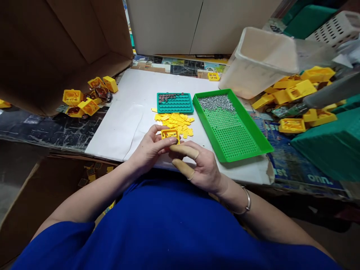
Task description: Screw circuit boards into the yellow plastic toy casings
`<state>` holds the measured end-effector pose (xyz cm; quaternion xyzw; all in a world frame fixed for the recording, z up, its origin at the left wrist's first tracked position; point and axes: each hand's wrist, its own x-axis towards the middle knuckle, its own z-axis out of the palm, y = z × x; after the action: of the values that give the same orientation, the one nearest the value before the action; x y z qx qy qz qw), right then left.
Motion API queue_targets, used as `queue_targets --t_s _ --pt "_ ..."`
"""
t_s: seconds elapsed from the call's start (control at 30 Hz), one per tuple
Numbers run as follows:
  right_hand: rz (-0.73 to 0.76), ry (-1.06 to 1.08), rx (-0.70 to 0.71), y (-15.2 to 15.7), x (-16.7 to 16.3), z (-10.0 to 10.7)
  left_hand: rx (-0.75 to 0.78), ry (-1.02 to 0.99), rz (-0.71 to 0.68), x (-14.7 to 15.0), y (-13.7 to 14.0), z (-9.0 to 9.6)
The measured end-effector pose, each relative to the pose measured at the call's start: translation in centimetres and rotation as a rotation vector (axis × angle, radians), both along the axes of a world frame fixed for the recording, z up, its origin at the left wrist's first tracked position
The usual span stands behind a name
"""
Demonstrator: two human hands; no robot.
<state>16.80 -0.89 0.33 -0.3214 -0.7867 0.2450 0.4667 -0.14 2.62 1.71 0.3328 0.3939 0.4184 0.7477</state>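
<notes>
My left hand [150, 148] is closed on a small open yellow plastic case [169, 133], its thumb lying across the near edge. Inside the case are small parts too fine to make out, and a dark round piece shows by the thumb tip. My right hand [201, 165] wears tan finger covers on thumb and index finger. Its index fingertip reaches the near side of the case, while the thumb stands apart below. Just beyond the case lies a pile of small flat yellow plastic pieces [176, 120].
Behind the pile sits a teal slotted tray [177, 107] with small round metallic parts. A green perforated tray [239, 138] on the right holds many small silvery pieces. Yellow cases [299, 92] crowd around a translucent bin [261, 56]; more cases [88, 107] lie left beside a cardboard box [84, 33].
</notes>
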Motion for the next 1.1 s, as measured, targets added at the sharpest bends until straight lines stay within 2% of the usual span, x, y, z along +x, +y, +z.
queue_targets --t_s 0.17,0.23,0.33,0.43,0.77,0.9,1.0,1.1 --pt "0.15 -0.03 -0.15 0.0 0.7 -0.3 0.02 -0.009 0.003 -0.2 0.1 -0.4" --pt "0.107 -0.061 -0.108 0.1 0.9 -0.2 0.063 -0.004 -0.019 -0.3 -0.1 -0.7" --pt "-0.043 -0.116 0.025 0.5 0.9 0.2 0.178 0.041 -0.024 -0.3 -0.4 -1.2" --pt "-0.105 -0.153 0.044 1.0 0.7 0.5 0.249 0.07 -0.03 -0.3 -0.7 -1.5" --pt "-0.203 -0.176 -0.017 1.2 0.0 1.3 0.036 -0.01 -0.111 -0.4 -0.7 -0.9" --pt "-0.239 -0.19 0.011 1.4 0.1 1.4 -0.02 -0.067 -0.111 -0.4 -0.6 -0.7" --pt "-0.23 -0.253 0.02 1.6 0.2 1.2 -0.007 -0.049 -0.143 -0.5 -0.7 -0.9" --pt "-0.228 -0.321 0.065 1.8 0.1 1.1 0.114 0.062 -0.17 -0.7 -0.9 -1.4"
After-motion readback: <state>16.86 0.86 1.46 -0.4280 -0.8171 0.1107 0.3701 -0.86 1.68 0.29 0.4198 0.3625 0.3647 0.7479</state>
